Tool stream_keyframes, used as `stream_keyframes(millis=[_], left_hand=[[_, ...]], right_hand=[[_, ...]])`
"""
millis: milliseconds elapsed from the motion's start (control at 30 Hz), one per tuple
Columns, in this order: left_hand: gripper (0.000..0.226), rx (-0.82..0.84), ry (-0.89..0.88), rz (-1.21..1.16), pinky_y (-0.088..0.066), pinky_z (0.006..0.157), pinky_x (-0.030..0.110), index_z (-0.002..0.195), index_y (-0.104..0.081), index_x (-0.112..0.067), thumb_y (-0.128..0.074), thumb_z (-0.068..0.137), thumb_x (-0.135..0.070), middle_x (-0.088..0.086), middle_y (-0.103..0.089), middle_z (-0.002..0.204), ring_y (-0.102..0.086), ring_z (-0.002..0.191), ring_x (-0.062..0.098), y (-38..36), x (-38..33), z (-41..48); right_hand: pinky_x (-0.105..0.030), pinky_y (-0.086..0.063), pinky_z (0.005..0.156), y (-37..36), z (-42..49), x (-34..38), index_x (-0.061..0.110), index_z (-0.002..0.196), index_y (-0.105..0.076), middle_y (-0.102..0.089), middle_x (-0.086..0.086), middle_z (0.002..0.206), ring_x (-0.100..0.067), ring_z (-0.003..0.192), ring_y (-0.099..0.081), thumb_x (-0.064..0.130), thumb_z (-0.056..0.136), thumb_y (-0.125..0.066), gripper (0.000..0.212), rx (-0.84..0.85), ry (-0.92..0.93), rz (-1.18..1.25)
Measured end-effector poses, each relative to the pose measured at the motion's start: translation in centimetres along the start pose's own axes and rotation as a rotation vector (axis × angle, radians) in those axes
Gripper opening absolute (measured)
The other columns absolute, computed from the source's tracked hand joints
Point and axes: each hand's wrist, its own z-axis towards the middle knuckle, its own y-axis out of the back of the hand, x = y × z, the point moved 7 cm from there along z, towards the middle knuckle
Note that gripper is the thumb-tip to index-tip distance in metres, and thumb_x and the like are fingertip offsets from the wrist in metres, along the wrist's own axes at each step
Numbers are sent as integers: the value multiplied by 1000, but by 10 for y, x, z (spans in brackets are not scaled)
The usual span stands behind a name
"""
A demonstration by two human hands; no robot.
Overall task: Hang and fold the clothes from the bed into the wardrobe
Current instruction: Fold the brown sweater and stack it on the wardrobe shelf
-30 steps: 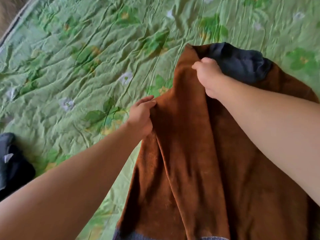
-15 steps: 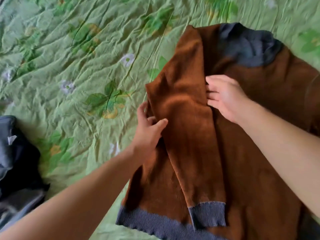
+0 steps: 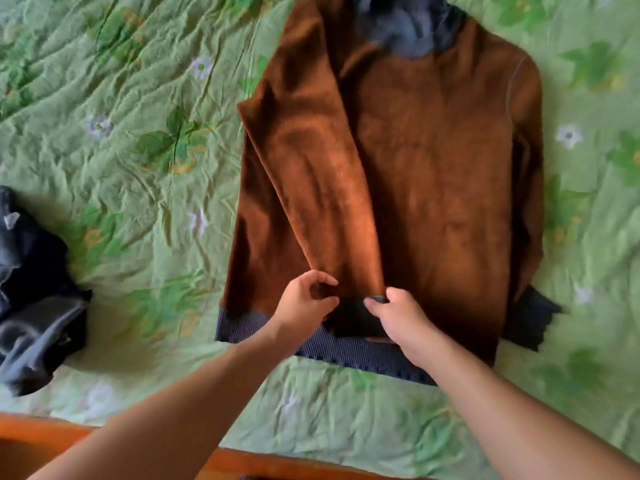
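Your two grips have slid down from the shoulder. Now the left grip [image 3: 304, 303] and right grip [image 3: 401, 323] each pinch the end of the folded sleeve [image 3: 311, 150], at 6 o'clock on the brown sweater [image 3: 433, 168] lying flat on the bed [image 3: 121, 168]. That side looks folded; the other sleeve [image 3: 526, 168], at 3 o'clock, still waits. The dark clothes [image 3: 31, 299] heaped at 9 o'clock are well apart and block nothing.

Nothing could be read; a pale tag [image 3: 11, 219] on the dark garment [image 3: 38, 306], well left of the fingers [image 3: 325, 280], was too blurred.
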Motion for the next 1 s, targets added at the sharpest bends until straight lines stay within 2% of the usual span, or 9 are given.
stream_keyframes(millis=[133,233,333,433,500,567,700,867,1000], left_hand=[[34,-141,-132,235,-52,65,30,90,-65,-33,-69,75,-2,-14,-62,67,-54,59,10,29,1,-19],[38,-129,-99,560,-52,74,23,108,-64,-27,-67,79,-2,3,-59,102,-61,76,17,38,15,-27],[38,-280,-159,728,-47,87,25,120,-62,-26,-66,84,-13,1,-41,119,-55,102,22,36,8,-36],[38,-344,-431,842,-45,97,39,121,-63,-23,-67,85,-14,6,-42,128,-44,119,30,-1,-26,-42],[41,-257,-541,928,-45,102,45,128,-61,-18,-66,87,-16,10,-45,134,-42,127,34,-43,-42,-36],[44,-102,-593,958,-39,111,43,134,-57,-14,-63,91,-19,11,-45,142,-37,135,32,-91,-51,-28],[42,133,-606,849,-38,109,28,138,-54,-18,-57,96,-21,0,-44,140,-46,126,18,-182,-57,-21],[30,223,-319,372,-45,67,12,127,-65,-22,-56,98,-19,-3,-66,109,-57,69,-2,-239,-74,-15],[29,420,93,-183,-53,92,33,116,-69,-13,-50,102,-30,6,-73,113,-68,102,20,-276,-98,-23]], right_hand=[[-49,-63,58,-28,-15,-13,10,95,-62,-62,-15,107,-31,91,-67,22,98,-63,12,96,-7,98],[-49,-62,63,-38,-24,-15,16,85,-56,-67,-11,94,-31,74,-70,38,98,-59,25,103,75,-203],[-35,-46,64,10,-26,-7,20,76,-56,-63,1,75,-32,82,-66,53,94,-53,38,-223,295,-377],[-37,-44,67,110,-28,-17,24,93,-60,-64,-3,89,-34,89,-62,38,92,-61,14,-682,451,-273],[-47,-46,81,179,-19,-51,18,118,-58,-58,-17,117,-41,107,-55,29,87,-68,35,-934,336,-364],[-53,-45,89,227,6,-95,15,133,-47,-50,-23,131,-44,119,-49,31,86,-71,55,-893,44,-424],[-43,-48,90,251,48,-141,6,125,-55,-63,-24,121,-41,113,-61,30,84,-79,53,-621,-106,-128],[-37,-52,68,279,39,-131,1,97,-72,-72,-19,94,-34,83,-68,17,78,-74,25,-706,-37,392],[-43,-52,72,320,-33,-71,6,88,-65,-66,-9,81,-26,76,-61,12,80,-65,11,-989,371,548]])
